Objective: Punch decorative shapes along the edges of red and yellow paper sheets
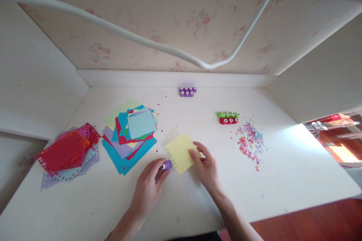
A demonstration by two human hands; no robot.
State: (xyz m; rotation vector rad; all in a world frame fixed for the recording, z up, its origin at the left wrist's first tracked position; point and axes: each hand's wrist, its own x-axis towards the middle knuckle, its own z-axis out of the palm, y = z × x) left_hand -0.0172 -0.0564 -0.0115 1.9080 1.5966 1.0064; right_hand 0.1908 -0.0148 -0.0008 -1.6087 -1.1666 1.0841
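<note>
My left hand (149, 186) is closed round a small purple paper punch (166, 165), pressed against the left edge of a pale yellow paper square (181, 151). That edge shows a row of small punched holes. My right hand (206, 166) rests on the right part of the yellow square, its fingers pinching the sheet and holding it against the white table (283, 173).
A loose stack of coloured paper squares (131, 135) lies left of the yellow sheet. Further left is a pile of punched sheets (68, 154). Purple punches (187, 91) sit at the back, green and red punches (228, 118) to the right, beside scattered confetti (250, 142).
</note>
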